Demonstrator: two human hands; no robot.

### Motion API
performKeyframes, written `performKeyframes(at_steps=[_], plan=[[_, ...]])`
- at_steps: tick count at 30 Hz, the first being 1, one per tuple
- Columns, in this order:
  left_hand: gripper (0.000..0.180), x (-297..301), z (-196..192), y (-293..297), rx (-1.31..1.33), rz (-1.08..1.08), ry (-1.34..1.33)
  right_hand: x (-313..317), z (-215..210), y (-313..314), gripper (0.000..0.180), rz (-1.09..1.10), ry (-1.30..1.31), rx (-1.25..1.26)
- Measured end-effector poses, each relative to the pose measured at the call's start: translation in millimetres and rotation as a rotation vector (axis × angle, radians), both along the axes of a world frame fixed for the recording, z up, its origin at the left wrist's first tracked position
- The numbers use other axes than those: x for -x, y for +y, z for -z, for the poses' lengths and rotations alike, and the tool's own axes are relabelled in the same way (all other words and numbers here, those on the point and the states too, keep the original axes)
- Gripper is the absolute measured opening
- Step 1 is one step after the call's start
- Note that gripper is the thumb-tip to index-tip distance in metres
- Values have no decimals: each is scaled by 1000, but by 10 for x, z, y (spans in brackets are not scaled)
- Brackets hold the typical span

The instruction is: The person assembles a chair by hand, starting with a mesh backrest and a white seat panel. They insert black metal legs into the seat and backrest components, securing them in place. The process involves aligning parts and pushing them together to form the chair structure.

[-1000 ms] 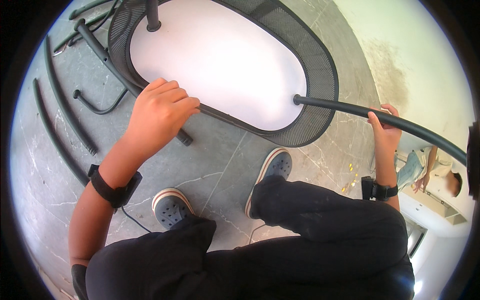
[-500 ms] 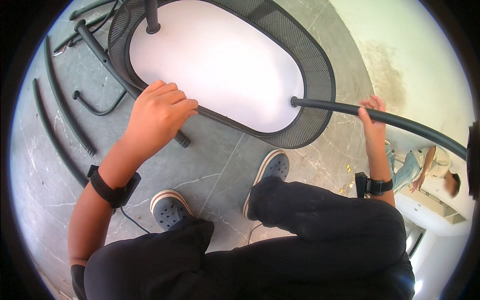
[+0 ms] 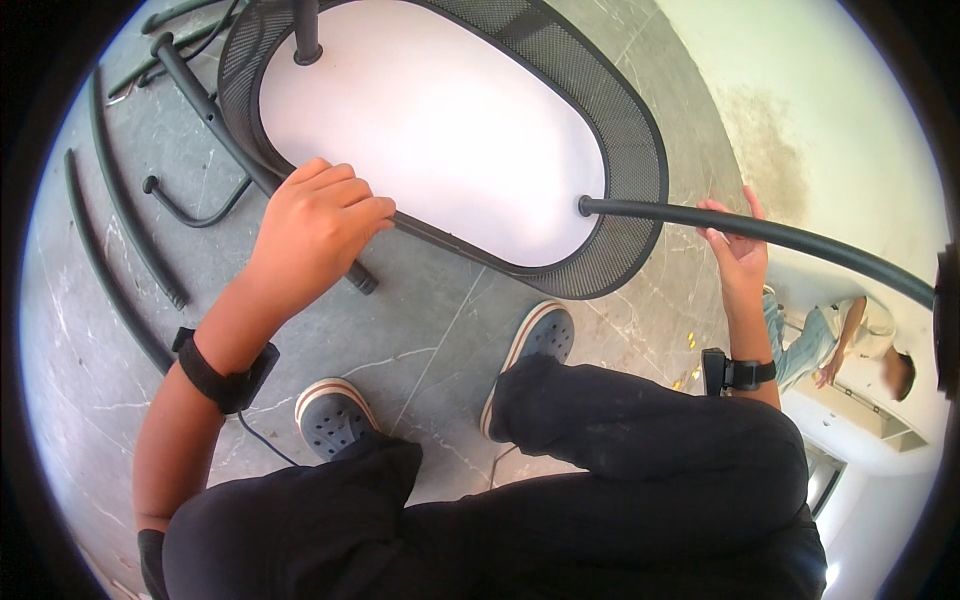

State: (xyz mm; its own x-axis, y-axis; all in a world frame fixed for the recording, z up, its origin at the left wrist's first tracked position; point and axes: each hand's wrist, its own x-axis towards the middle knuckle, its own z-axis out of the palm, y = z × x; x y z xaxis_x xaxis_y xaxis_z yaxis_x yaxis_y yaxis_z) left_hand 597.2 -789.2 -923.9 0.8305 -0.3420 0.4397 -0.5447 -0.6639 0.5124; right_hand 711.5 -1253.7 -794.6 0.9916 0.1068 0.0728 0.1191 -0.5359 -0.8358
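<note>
An oval tray [image 3: 635,140] with a black mesh side and a white panel lies in front of me. My left hand [image 3: 325,215] is closed around its near rim, fingers curled over the edge. A curved black tube [image 3: 840,245] joins a round black fitting near the panel's right end and runs out to the right. Against this tube lies my right hand [image 3: 738,245], its fingers spread behind and below it, not wrapped around it. Another black tube [image 3: 305,30] stands on the panel's far left end. Beneath my left hand passes a straight black tube [image 3: 225,140], partly hidden.
Several loose black tubes [image 3: 120,200] lie on the grey tiled floor at left, with a hooked tube [image 3: 200,222] among them. My shoes [image 3: 335,420] are below the tray. At right are small yellow bits [image 3: 688,375], a pale wall and a seated person [image 3: 840,340].
My right hand has shifted slightly left along the curved tube, and its fingers have loosened and spread. The left hand keeps its hold on the rim. The tray has barely moved.
</note>
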Motion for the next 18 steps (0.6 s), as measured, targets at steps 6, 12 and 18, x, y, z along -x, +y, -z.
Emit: performKeyframes(at_steps=[6, 12, 18], plan=[[14, -16, -2, -13, 5, 4, -3, -73, -13, -299, 88, -34, -52, 234], [13, -2, -9, -11, 3, 1, 6, -52, -11, -131, 101, -48, 73, 222], [14, -10, -18, -21, 16, 1, 1, -56, 41, -258, 102, -143, -22, 254]])
